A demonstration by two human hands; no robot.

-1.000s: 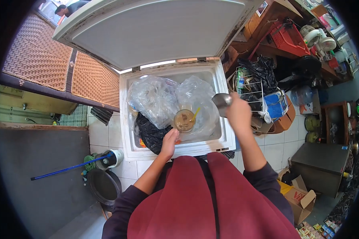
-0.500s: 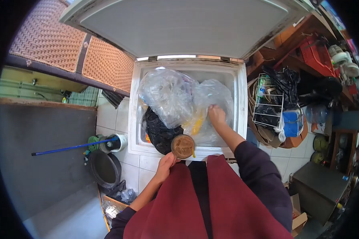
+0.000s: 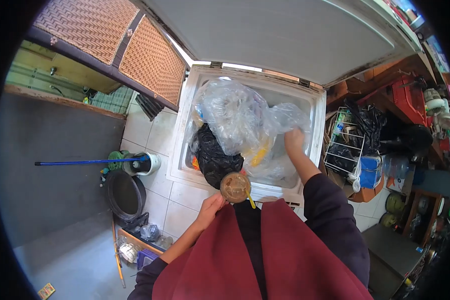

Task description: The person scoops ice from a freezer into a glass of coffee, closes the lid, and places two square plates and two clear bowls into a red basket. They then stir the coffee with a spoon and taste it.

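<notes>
Hands (image 3: 211,206) (image 3: 295,142) on glass (image 3: 234,187), plastic bag (image 3: 286,118), cabinet sticker (image 3: 419,249) illegible

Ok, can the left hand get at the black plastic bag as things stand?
Probably not freely: the left hand is occupied with the cup, though the black plastic bag lies just beyond it and the freezer lid is up.

Near centre, the bare left hand (image 3: 211,207) is partly hidden by the round, brown-filled clear cup (image 3: 234,187); the bare right hand (image 3: 294,142) hides its own fingertips. The flat, white freezer lid (image 3: 290,37) runs off the top edge.
</notes>
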